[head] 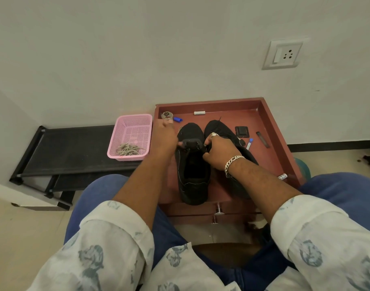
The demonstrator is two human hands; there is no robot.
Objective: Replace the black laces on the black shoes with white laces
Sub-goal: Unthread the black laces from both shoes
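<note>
Here, two matte black fabric shoes [193, 164] lie lengthwise on the reddish-brown worktop [264, 114], toes toward the wall. Both hands, left [166, 136] and right [218, 151], pinch the near shoe's black lace [190, 146].

Basket [131, 131] left — shoes [193, 164] right

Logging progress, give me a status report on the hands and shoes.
Both hands, left and right, pinching at left shoe tongue. White laces wait in pink basket. Nothing blocking.

A wall socket [282, 53] above, a black rack [74, 148] (low, left) — small clutter beside it.
</note>
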